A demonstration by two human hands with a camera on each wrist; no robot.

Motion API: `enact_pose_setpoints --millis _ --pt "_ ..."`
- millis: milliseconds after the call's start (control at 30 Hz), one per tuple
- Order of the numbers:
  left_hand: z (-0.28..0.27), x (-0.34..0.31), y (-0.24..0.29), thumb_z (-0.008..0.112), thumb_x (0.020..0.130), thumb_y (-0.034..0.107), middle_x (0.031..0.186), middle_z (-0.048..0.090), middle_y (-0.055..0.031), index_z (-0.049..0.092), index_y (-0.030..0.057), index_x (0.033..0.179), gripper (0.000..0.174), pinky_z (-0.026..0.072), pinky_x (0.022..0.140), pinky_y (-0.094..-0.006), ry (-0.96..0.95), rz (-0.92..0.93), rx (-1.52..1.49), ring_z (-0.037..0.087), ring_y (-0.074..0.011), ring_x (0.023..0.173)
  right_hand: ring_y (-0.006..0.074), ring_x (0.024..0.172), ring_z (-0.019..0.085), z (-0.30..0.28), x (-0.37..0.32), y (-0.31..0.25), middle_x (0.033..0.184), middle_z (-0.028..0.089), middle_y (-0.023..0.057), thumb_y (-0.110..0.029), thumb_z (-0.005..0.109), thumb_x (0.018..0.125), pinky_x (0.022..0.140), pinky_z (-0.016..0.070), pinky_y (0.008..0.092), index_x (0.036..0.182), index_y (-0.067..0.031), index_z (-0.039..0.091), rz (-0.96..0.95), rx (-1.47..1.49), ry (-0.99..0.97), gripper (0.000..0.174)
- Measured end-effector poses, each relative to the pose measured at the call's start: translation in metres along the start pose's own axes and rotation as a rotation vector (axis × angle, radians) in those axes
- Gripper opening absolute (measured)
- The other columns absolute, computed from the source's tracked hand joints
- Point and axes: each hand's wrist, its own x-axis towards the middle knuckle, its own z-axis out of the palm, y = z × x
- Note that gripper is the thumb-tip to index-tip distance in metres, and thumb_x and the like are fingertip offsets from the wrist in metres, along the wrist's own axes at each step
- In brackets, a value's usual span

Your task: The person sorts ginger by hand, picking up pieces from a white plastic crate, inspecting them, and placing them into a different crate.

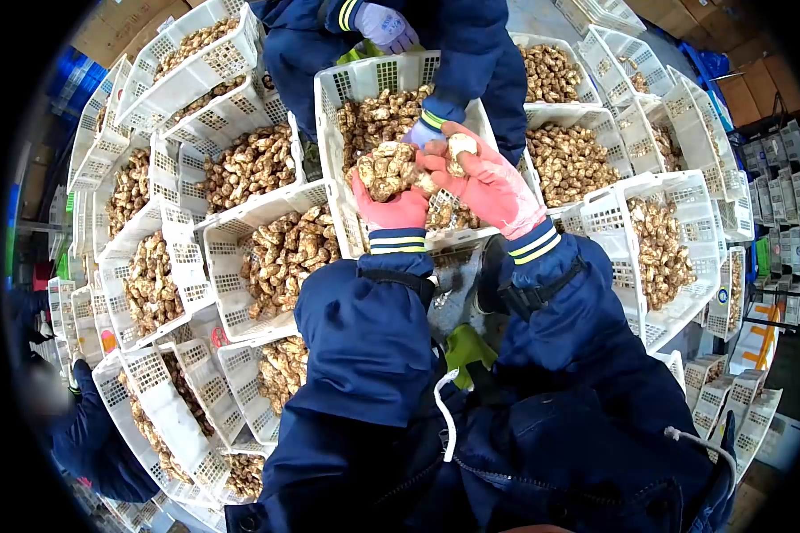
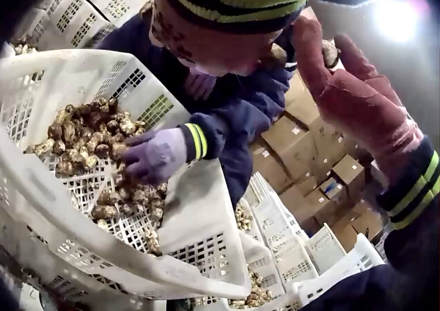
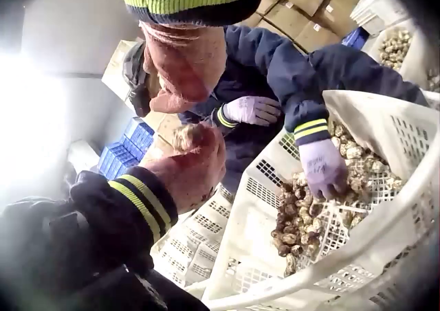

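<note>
In the head view my left hand, in a pink glove, holds a handful of knobby brown-and-white mushroom-like pieces. Close beside it, my right hand pinches a single paler piece between thumb and fingers; the left wrist view shows this hand raised, fingers bent. Both hands are over the front part of a white slotted crate. Loose pieces lie inside it, with bare slotted floor among them in the wrist views.
Across the crate a person in navy clothes reaches in with a purple-gloved hand; their other gloved hand is at their body. Filled white crates stand stacked left and right. Cardboard boxes are behind. Another person is at far left.
</note>
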Motion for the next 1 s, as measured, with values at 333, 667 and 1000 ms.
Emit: enact_pose_setpoints --millis 333,667,1000 --pt "0.021 -0.012 0.001 0.042 0.086 0.04 0.118 0.053 -0.0144 0.051 0.0058 0.115 0.046 0.0414 0.092 -0.0459 0.058 -0.119 -0.012 0.049 -0.0322 0.11 0.0301 0.106 0.054 -0.012 -0.006 -0.004 0.111 0.054 0.022 -0.013 0.043 0.091 0.08 0.0516 0.0341 0.128 0.0009 0.037 0.094 0.253 -0.012 0.039" --pt "0.021 -0.012 0.002 0.047 0.082 0.038 0.119 0.05 -0.0172 0.047 0.0023 0.118 0.05 0.0421 0.09 -0.0501 0.093 -0.154 -0.152 0.047 -0.0366 0.109 0.026 0.1 0.055 -0.013 -0.007 -0.011 0.116 0.049 0.0201 -0.005 0.039 0.091 0.086 0.0456 0.0352 0.129 0.0023 0.033 0.015 -0.113 0.125 0.039" --pt "0.01 -0.009 -0.004 0.046 0.085 0.028 0.118 0.052 -0.015 0.05 -0.0024 0.113 0.041 0.0441 0.09 -0.0478 -0.05 0.078 0.13 0.049 -0.0311 0.109 0.0221 0.093 0.058 -0.028 -0.022 -0.028 0.104 0.058 0.0137 -0.009 0.046 0.088 0.082 0.0468 0.0328 0.122 -0.0015 0.047 0.448 -0.296 0.232 0.036"
